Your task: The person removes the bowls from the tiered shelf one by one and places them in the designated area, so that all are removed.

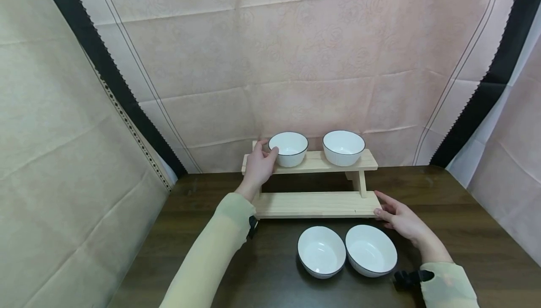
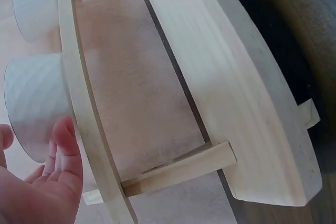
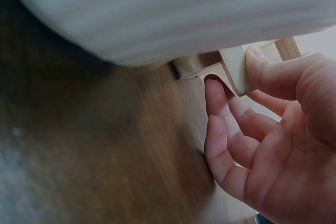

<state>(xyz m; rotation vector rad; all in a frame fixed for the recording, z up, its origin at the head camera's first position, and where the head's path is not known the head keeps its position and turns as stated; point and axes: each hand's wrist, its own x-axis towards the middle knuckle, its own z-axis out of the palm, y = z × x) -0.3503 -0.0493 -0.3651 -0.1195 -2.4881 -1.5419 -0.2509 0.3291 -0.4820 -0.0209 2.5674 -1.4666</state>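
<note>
A: What does the head view show?

B: A two-tier wooden rack (image 1: pixel 314 204) stands on a dark wooden table (image 1: pixel 169 223). Clocked from the rack's middle, the first white bowl (image 1: pixel 289 148) sits on the top shelf at 11 o'clock, the second white bowl (image 1: pixel 344 147) between 1 and 2. The third white bowl (image 1: pixel 321 250), at 6, and the fourth white bowl (image 1: pixel 371 249), at 5, stand side by side on the table. A left hand (image 1: pixel 258 165) reaches the first bowl; a right hand (image 1: pixel 399 219) meets the lower shelf at 4.

A: And the left wrist view?

B: The first bowl is at 9 o'clock, the hand's thumb and fingers parted against its side at 8. Whether they squeeze, I cannot tell.

A: How might it handle?

B: Likely light, stiff, slippery and perhaps breakable; best cupped by opposite walls below the rim.

A: The right wrist view?

B: Thumb and fingers pinch the shelf's end near 2 o'clock, under a bowl's wall at 12. The rack looks rigid and fairly light; that end seems a sound hold.
</note>
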